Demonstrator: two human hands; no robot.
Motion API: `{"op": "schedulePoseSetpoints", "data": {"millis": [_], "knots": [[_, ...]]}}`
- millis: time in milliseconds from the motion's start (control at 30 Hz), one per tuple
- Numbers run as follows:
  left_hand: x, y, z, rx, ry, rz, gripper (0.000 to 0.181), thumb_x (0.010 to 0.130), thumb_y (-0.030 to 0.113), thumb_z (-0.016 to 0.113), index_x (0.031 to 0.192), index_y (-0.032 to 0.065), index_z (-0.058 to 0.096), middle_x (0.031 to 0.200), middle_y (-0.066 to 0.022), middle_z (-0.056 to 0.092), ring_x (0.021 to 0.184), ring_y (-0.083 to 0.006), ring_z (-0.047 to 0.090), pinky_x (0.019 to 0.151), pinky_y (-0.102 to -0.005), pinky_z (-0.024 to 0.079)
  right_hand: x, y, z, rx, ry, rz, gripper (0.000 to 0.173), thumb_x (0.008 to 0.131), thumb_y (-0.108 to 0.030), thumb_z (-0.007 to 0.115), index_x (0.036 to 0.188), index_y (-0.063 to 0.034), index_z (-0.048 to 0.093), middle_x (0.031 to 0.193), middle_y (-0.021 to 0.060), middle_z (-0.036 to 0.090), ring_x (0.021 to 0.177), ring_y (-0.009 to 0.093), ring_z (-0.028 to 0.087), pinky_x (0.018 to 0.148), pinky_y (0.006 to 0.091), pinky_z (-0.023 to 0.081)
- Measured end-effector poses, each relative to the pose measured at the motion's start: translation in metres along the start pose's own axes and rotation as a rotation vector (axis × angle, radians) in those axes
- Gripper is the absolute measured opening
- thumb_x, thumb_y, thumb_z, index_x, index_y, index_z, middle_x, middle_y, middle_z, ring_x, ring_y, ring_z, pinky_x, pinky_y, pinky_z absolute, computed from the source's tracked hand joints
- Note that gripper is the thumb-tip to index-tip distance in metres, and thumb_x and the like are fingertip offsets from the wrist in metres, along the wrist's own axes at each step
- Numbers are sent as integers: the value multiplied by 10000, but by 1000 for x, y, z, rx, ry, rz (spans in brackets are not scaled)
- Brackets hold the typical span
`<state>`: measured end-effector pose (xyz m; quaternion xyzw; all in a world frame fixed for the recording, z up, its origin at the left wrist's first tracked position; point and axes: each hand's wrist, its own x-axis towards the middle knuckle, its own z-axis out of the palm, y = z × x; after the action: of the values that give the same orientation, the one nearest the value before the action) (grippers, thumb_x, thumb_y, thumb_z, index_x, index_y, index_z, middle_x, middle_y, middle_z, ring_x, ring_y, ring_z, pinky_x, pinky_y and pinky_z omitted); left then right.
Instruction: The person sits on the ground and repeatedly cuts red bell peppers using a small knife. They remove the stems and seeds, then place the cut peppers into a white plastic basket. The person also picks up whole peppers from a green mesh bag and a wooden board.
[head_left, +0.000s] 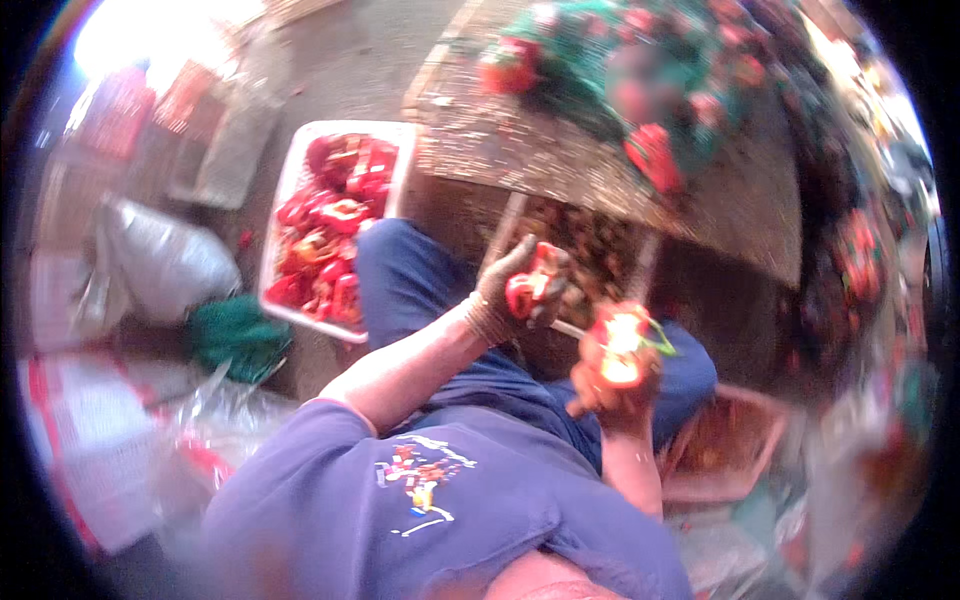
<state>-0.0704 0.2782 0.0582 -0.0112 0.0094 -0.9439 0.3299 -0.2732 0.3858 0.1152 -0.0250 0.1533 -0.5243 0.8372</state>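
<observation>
My left hand (517, 292), in a brown work glove, is closed round a piece of red bell pepper (528, 289), above a crate of dark scraps (592, 247). My right hand (616, 379) holds a cut red pepper part with a green stem (626, 337) over my right knee; its cut face is washed out by glare. The two hands are apart. Left of my knee, a white plastic crate (274, 247) holds several opened red peppers (345, 217). Whether a blade is in either hand cannot be told through the blur.
A wooden board (510, 142) ahead bears red peppers (652, 157) and green netting (577, 127). A pink crate (720, 491) stands by my right thigh. At left lie a filled pale sack (169, 259), green mesh (240, 337) and clear plastic (217, 420).
</observation>
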Motion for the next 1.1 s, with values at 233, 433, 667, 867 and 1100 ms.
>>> {"op": "schedulePoseSetpoints", "data": {"millis": [233, 433, 667, 867, 1100], "knots": [[-134, 171, -27, 587, 621, 759, 548, 1004, 496, 655, 1241, 4, 605, 917, -116, 706, 750, -193, 700, 614, -308, 574, 14, -6, -22, -134, 86, -95, 727, 998, -423, 672, 1526, -32, 363, 973, 169, 622, 427, 137, 421, 395, 386, 470], [-199, 300, -75, 750, 1308, 883, 484, 982, 533, 673, 1185, 95, 643, 992, -116, 727, 659, -185, 669, 463, -307, 496, 70, 13, -8, -228, 179, 78, 760, 982, -508, 655, 1527, -60, 374, 868, 98, 567, 447, 151, 457, 382, 405, 518], [-120, 296, -14, 1576, 1125, 836, 457, 1002, 189, 693, 1386, -45, 611, 1346, -158, 680, 1197, -206, 653, 1041, -316, 500, 120, 16, 25, -627, 160, 31, 699, 947, -497, 678, 1304, 87, 533, 812, 105, 629, 502, 166, 544, 440, 343, 493], [-55, 104, 65, 1175, 725, 141, 169, 1002, 110, 651, 1070, -22, 731, 965, -76, 747, 866, -154, 704, 818, -307, 577, 116, 31, 21, -813, 358, -84, 473, 942, -342, 748, 1262, -15, 628, 914, 28, 688, 699, 100, 632, 629, 250, 513], [-21, 30, 65, 857, 662, -179, 427, 1008, 77, 685, 1413, -6, 576, 1235, -86, 694, 1096, -181, 684, 978, -346, 571, 88, 30, 0, -878, 390, -277, 467, 955, -251, 800, 1317, -36, 597, 1068, -25, 652, 930, 71, 620, 823, 259, 552]]}}
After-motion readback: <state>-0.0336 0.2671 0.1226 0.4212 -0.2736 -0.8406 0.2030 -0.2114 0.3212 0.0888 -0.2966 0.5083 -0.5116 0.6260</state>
